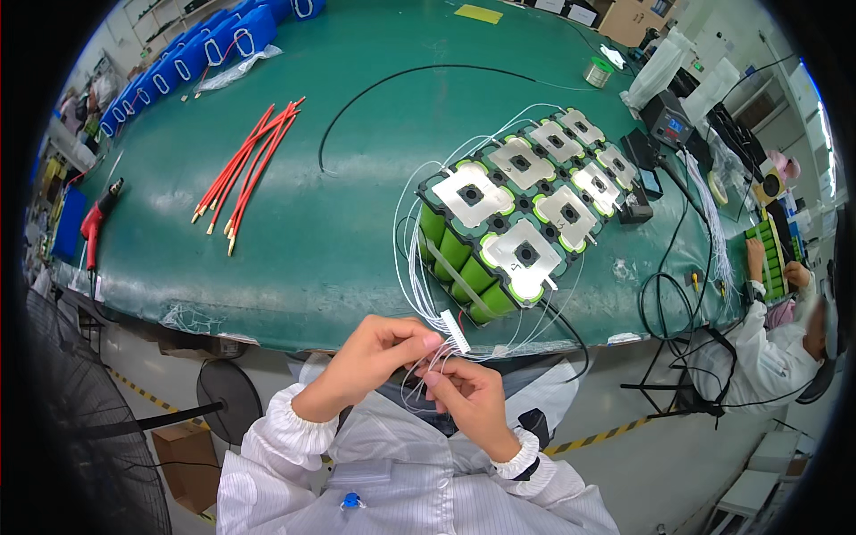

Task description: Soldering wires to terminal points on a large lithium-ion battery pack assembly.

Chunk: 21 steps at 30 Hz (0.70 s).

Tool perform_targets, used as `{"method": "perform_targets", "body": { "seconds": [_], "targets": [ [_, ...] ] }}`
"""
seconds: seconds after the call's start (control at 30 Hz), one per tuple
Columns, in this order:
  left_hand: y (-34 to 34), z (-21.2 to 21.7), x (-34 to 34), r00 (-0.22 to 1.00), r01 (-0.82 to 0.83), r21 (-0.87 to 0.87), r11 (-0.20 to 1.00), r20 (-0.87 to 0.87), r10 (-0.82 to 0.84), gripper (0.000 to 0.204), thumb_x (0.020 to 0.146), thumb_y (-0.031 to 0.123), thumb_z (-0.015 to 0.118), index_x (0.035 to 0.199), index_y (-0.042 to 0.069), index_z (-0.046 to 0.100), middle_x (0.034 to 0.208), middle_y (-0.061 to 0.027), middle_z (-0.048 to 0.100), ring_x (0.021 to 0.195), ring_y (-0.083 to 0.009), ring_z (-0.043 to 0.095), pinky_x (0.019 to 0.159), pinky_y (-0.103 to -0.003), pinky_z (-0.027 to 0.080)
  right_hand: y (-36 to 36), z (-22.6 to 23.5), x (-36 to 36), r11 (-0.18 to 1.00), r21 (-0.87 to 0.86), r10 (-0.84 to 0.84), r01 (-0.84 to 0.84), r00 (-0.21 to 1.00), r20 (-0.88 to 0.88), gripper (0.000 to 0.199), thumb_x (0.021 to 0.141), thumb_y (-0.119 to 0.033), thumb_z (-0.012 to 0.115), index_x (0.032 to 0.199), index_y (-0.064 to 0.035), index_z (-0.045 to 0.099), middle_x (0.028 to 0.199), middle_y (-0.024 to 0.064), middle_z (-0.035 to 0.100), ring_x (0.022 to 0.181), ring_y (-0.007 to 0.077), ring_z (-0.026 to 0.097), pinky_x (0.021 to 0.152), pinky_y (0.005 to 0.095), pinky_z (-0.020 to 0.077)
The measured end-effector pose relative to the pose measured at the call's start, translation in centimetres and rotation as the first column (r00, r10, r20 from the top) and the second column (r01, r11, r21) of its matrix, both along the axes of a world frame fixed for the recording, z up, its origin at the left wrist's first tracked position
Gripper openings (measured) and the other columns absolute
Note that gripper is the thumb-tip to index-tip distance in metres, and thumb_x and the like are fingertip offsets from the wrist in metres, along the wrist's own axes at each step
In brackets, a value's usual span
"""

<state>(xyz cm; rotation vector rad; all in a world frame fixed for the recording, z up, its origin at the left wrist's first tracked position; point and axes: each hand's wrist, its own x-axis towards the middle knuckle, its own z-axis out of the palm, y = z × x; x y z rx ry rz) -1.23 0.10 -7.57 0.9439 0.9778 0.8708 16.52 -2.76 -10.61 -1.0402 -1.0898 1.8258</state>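
A pack of green cylindrical battery cells (456, 270) stands on the green table, topped by black holders and flat metal plates. Thin white wires (412, 278) run from the pack down to a white connector (455, 332) at the table's front edge. Just below the connector, my left hand (379, 357) is closed, its thumb and finger pinching the white wires. My right hand (468, 397) is closed too, pinching loose wire ends close beside the left. The fingers partly hide the wires between them.
Red cables (254, 165) lie left on the green table (312, 276), near a red soldering iron or heat tool (93, 223). A black cable (392, 73) curves behind. Blue packs (192, 58) line the far left. At right are a black power unit (667, 120) and a co-worker (767, 357).
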Motion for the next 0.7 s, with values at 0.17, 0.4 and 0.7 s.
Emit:
{"method": "perform_targets", "body": {
  "seconds": [0.17,0.4,0.7],
  "targets": [
    [0.6,0.1,0.3,0.992,0.039,-0.134,0.99,0.127,-0.022,0.013,0.086,0.009,0.066,0.092,-0.002,0.069,0.081,-0.0038,0.067,0.075,-0.0077,0.059,0.068,-0.022,0.046,0.1,0.0,0.4,0.996,0.087,0.014,-0.017,0.999,0.029,0.011,0.089,-0.006,0.06,0.093,0.0035,0.065,0.076,0.0036,0.063,0.059,0.0048,0.051,0.052,0.0191,0.0399],
    [1.4,0.8,-0.3,0.992,0.008,0.04,0.999,-0.126,-0.003,0.011,0.084,0.006,0.067,0.089,-0.004,0.067,0.079,-0.0069,0.067,0.071,-0.0093,0.062,0.066,-0.022,0.049,0.4,1.8,2.6,0.998,0.053,0.04,-0.044,0.996,0.078,0.016,0.089,-0.006,0.061,0.101,0.0027,0.066,0.076,0.0011,0.061,0.061,0.0048,0.05,0.055,0.0189,0.0405],
    [0.0,0.8,-0.6,0.968,-0.013,0.049,0.999,-0.251,0.025,0.014,0.087,0.01,0.065,0.09,-0.003,0.063,0.075,-0.0066,0.066,0.065,-0.0082,0.06,0.06,-0.02,0.048,0.3,4.6,14.0,0.961,0.278,-0.157,-0.007,0.811,0.563,0.007,0.082,-0.002,0.065,0.083,0.0029,0.069,0.067,0.004,0.064,0.057,0.007,0.054,0.052,0.0205,0.0397]
  ]
}}
